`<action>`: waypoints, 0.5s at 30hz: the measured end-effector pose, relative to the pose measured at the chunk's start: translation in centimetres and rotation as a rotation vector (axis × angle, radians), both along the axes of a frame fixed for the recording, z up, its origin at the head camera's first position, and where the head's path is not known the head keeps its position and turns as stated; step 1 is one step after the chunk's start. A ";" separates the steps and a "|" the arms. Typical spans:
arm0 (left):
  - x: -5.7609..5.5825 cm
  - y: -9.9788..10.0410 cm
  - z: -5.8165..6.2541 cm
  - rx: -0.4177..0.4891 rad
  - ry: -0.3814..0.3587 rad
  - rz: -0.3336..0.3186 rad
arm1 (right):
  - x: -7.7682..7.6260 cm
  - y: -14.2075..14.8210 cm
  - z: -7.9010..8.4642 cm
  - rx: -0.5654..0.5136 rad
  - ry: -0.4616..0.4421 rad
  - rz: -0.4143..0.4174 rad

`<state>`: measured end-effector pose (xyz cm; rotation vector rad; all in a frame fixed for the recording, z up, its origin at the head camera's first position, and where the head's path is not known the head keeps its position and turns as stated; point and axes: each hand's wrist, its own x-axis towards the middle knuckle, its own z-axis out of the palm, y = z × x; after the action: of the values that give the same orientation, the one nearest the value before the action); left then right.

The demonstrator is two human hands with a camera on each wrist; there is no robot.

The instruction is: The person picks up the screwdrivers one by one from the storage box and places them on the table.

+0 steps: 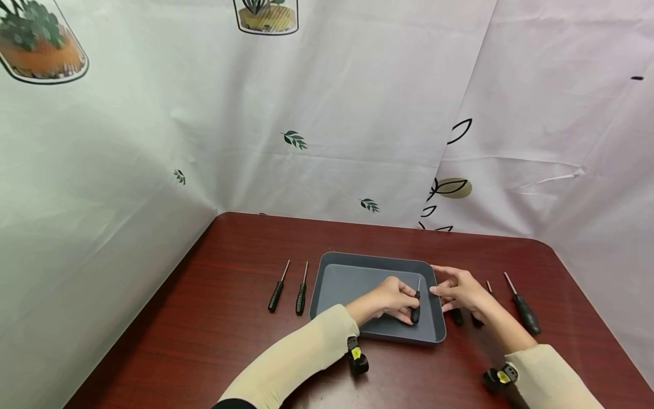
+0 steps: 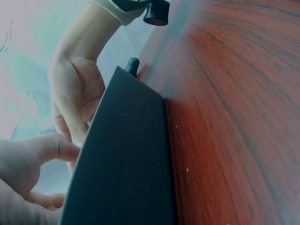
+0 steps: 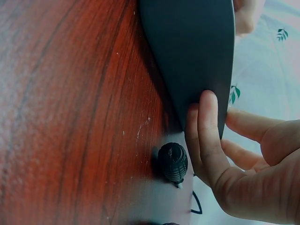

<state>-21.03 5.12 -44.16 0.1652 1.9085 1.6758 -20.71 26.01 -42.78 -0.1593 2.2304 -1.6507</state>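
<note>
A grey rectangular tray [image 1: 352, 278] lies on the table. My left hand [image 1: 390, 298] is over its right half and pinches a black-handled screwdriver [image 1: 416, 314] inside it, shaft pointing away from me. At the tray's right wall is my right hand [image 1: 458, 291]. In the right wrist view its thumb is at the rim while other fingers [image 3: 208, 117] press the outer side, so the wall is gripped between them. In the left wrist view the tray's side wall [image 2: 126, 150] hides the screwdriver and part of my left hand [image 2: 28, 173].
Two slim screwdrivers, one farther left [image 1: 276, 295] and one nearer the tray [image 1: 301, 296], lie left of it. To its right are a large screwdriver [image 1: 525, 313] and smaller ones [image 1: 476, 320] partly hidden by my right hand. White printed cloth [image 1: 327, 170] stands behind the table.
</note>
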 end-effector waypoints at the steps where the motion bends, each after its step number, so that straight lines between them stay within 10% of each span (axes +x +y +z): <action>1: 0.0 -0.2 0.0 0.001 -0.001 -0.001 | 0.0 0.0 0.0 0.001 -0.001 -0.002; 15: -0.1 -2.8 0.5 0.035 -0.012 -0.021 | -0.1 -0.1 -0.1 0.002 0.000 -0.008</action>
<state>-21.17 2.37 -43.62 0.1874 1.8628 1.6939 -20.84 25.95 -42.83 -0.1501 2.2348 -1.6527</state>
